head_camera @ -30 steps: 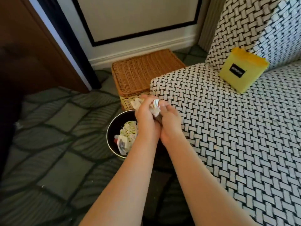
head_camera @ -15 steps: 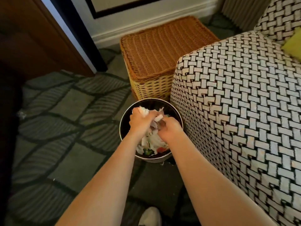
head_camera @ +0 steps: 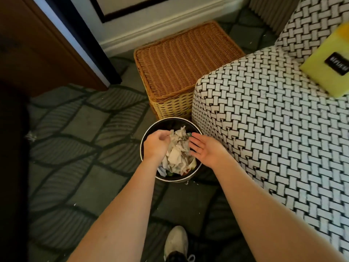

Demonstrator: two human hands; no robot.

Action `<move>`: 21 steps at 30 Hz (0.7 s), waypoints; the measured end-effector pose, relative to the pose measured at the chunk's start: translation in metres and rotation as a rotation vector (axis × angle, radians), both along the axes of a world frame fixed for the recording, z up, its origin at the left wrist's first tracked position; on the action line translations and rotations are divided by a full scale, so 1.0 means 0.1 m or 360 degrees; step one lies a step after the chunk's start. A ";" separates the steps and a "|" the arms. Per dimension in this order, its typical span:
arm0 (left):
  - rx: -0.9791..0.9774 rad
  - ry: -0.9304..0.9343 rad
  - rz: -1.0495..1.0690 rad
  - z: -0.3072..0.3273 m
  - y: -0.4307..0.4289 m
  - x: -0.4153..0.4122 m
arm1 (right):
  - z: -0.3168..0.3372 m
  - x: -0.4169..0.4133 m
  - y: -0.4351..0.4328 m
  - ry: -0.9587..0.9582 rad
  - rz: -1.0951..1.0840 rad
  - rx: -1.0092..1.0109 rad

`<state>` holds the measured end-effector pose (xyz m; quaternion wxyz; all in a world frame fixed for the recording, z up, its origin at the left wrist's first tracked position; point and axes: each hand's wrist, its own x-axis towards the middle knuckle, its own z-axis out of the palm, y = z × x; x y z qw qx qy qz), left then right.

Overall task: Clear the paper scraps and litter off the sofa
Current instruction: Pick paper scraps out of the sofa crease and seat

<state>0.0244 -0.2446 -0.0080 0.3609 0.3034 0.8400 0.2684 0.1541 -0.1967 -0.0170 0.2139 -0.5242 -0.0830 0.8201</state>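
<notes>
White shoe is seen nearest, on patterned carpet. Both forearms are extended over a round black bin, which is set on the carpet just beside the near-left corner of the sofa. Bin is filled with crumpled paper scraps. Left hand is held above the bin's left side, fingers curled at the heap's edge; whether a scrap is pinched cannot be told. Right hand is held over the right side, fingers straight and spread, nothing gripped. Wicker basket is placed beyond the bin, against the sofa. Yellow box is seen on the sofa seat, far right.
</notes>
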 end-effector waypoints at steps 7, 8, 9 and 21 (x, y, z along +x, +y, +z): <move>0.0248 -0.0263 0.0082 0.76 0.18 0.28 | 0.79 0.20 0.06 0.0042 -0.0111 0.0030; 0.0282 -0.0315 0.0020 0.93 0.27 0.39 | 0.93 0.30 0.12 0.0037 -0.0156 0.0070; 0.0322 -0.0348 -0.0043 1.08 0.35 0.48 | 1.03 0.38 0.18 0.0038 -0.0213 0.0113; 0.0460 -0.0758 -0.0399 2.12 1.27 2.77 | 1.98 2.92 0.62 -0.0209 -0.0689 0.0300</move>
